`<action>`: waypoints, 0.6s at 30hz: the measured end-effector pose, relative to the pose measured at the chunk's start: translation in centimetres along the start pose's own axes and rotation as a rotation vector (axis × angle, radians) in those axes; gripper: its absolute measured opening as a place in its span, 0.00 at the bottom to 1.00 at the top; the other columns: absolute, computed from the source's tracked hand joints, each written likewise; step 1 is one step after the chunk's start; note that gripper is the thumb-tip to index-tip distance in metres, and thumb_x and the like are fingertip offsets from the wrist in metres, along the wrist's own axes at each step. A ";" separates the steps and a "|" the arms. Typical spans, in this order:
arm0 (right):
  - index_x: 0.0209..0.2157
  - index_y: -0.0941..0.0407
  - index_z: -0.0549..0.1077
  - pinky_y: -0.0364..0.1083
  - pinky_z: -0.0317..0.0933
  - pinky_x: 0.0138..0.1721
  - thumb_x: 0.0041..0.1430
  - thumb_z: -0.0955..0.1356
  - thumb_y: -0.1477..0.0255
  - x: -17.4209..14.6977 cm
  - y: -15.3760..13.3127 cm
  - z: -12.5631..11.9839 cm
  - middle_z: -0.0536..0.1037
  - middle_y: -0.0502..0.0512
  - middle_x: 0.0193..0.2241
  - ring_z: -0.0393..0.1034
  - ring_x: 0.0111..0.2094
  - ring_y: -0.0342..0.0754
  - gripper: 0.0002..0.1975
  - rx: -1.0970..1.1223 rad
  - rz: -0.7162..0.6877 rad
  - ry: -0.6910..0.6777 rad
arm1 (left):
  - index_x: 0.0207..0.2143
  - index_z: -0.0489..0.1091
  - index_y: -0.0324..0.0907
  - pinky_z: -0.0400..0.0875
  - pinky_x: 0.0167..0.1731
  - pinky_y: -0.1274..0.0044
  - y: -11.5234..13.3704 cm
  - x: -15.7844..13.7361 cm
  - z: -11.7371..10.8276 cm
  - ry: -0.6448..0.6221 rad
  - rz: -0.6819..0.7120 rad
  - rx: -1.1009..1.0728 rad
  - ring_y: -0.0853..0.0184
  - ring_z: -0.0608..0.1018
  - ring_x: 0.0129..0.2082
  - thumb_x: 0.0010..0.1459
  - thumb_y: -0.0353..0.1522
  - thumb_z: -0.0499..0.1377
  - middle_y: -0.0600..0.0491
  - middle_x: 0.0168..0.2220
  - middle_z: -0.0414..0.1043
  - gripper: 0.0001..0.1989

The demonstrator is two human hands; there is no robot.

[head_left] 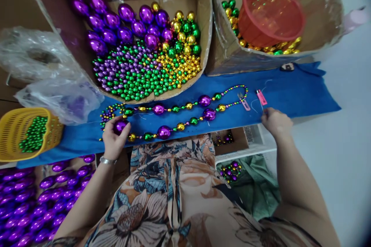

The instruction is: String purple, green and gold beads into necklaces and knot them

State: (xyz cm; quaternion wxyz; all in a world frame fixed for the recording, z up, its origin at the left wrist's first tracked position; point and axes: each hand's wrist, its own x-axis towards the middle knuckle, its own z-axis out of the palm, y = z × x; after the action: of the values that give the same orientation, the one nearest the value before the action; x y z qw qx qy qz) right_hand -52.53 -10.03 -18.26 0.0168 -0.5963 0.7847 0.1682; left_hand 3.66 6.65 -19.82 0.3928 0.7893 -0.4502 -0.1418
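Observation:
A bead necklace (175,109) in purple, green and gold lies in a long loop on the blue cloth (278,88). At its left end, my left hand (114,137) closes around a large purple bead (119,126). My right hand (276,123) is at the cloth's front edge on the right, fingertips pinched together. Whatever is between them is too small to make out. Just beyond those fingertips lies a small pink tool (261,97), with thin pale thread near it. Pink-handled thread snips (245,103) rest at the necklace's right end.
A cardboard box (207,19) of loose beads stands behind the necklace. Beside it, another box (321,19) holds a red plastic bowl (271,13) over beads. On the left are a yellow basket (55,129) with green beads and, lower, many purple beads (37,200).

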 end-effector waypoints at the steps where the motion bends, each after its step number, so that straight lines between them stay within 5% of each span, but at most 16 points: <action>1: 0.53 0.52 0.72 0.50 0.59 0.34 0.63 0.62 0.65 0.1 -0.2 0.3 0.76 0.67 0.46 0.73 0.40 0.56 0.19 0.025 0.043 -0.022 | 0.48 0.71 0.39 0.69 0.52 0.64 0.0 0.0 0.0 -0.014 0.076 0.074 0.58 0.75 0.46 0.51 0.43 0.64 0.45 0.46 0.73 0.25; 9: 0.54 0.55 0.71 0.54 0.66 0.45 0.63 0.60 0.69 -0.2 -1.4 0.6 0.77 0.65 0.47 0.74 0.46 0.58 0.20 0.196 0.071 0.088 | 0.55 0.68 0.41 0.65 0.56 0.55 0.4 0.5 0.6 -0.017 0.532 0.292 0.46 0.69 0.58 0.54 0.36 0.65 0.37 0.56 0.66 0.26; 13: 0.50 0.58 0.74 0.48 0.66 0.48 0.65 0.60 0.68 -3.8 -3.9 -0.5 0.78 0.61 0.42 0.73 0.44 0.50 0.17 0.516 -0.423 0.261 | 0.55 0.69 0.44 0.68 0.54 0.56 5.3 -0.2 3.0 0.034 0.852 0.169 0.48 0.71 0.56 0.53 0.28 0.66 0.40 0.52 0.71 0.26; 16: 0.46 0.55 0.75 0.45 0.66 0.41 0.67 0.60 0.67 -7.9 -7.3 -1.9 0.78 0.56 0.36 0.72 0.37 0.46 0.15 0.642 -0.846 0.248 | 0.57 0.66 0.44 0.72 0.51 0.62 11.2 -1.4 6.4 -0.166 1.076 0.044 0.54 0.74 0.53 0.54 0.25 0.64 0.44 0.49 0.74 0.27; 18: 0.45 0.55 0.76 0.44 0.66 0.39 0.68 0.60 0.68 -10.4 -9.5 -3.1 0.78 0.56 0.36 0.72 0.36 0.45 0.14 0.667 -1.020 0.241 | 0.57 0.65 0.41 0.67 0.56 0.57 14.5 -2.2 8.9 -0.273 1.253 0.112 0.52 0.72 0.56 0.58 0.28 0.62 0.43 0.52 0.73 0.24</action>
State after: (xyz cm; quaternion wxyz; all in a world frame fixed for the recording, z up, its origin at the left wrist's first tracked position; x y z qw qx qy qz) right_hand -40.07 -3.49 -15.28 0.1916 -0.8737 0.4077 -0.1838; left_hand -11.35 -0.10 -15.09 0.2984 0.3707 -0.8787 0.0391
